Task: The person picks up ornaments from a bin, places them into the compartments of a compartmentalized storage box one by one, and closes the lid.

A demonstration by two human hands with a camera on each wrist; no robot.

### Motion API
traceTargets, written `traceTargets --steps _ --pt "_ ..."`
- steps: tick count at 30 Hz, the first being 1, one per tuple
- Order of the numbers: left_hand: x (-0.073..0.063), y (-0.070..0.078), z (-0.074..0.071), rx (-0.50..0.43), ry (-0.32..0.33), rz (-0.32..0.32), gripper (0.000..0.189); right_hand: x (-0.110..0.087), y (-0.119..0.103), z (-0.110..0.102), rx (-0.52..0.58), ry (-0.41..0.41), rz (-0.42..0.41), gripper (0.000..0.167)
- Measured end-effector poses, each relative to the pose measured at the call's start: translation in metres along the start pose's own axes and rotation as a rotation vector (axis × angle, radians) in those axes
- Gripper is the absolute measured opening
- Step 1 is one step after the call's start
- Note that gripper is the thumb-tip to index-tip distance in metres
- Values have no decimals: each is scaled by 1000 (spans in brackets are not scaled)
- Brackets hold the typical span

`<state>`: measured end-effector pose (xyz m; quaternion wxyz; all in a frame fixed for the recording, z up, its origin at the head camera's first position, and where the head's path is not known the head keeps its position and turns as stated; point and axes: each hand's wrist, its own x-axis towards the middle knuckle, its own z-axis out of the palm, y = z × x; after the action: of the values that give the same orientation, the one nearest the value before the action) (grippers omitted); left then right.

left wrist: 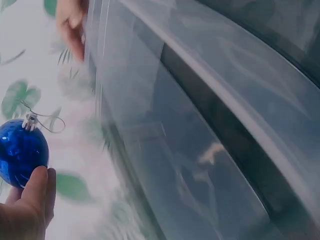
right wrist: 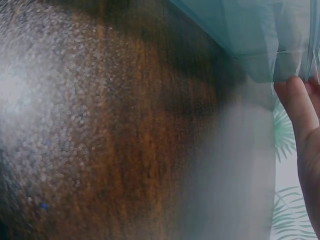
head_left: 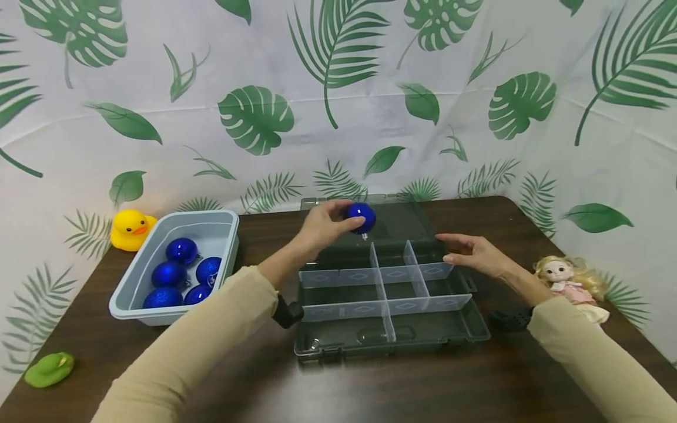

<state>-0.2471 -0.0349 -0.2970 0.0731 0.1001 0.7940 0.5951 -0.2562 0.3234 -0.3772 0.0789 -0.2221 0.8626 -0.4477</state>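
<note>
In the head view my left hand [head_left: 324,226] pinches a shiny blue Christmas ball [head_left: 361,218] between thumb and fingers. The ball hangs over the back of an open divided plastic box [head_left: 338,338], its silver cap pointing down. In the left wrist view, a thin wire loop shows on the cap of the blue Christmas ball [left wrist: 22,152]. My right hand [head_left: 476,254] is at the box's right rear side, fingers extended, thumb apart. The right wrist view has its fingertips [right wrist: 295,87] at the box's edge; whether they touch cannot be told.
A pale blue tub [head_left: 230,247] with several blue balls stands at the left. Behind it sits a yellow rubber duck [head_left: 129,229]. A green toy [head_left: 50,370] lies near the left table edge. A blonde doll [head_left: 571,288] lies beyond my right wrist. Leaf-print cloth [head_left: 338,88] hangs behind.
</note>
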Motion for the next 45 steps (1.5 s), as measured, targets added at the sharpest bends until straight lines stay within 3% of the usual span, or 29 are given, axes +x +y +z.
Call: traceTargets --steps 8,13,17,28,36,45 --pt "22 10 63 -32 -82 -92 51 3 1 4 -27 8 19 52" --pt "31 10 86 -48 -72 -108 52 3 1 5 -36 0 29 52" --pt "38 10 98 -20 -80 -82 51 3 0 5 -13 9 29 52" --pt "44 3 114 156 -213 28 50 1 0 7 66 7 59 56" --pt "45 1 121 218 -265 39 52 -3 4 3 57 4 29 53" --pt "40 3 115 216 -262 21 54 -1 5 4 -22 12 13 52"
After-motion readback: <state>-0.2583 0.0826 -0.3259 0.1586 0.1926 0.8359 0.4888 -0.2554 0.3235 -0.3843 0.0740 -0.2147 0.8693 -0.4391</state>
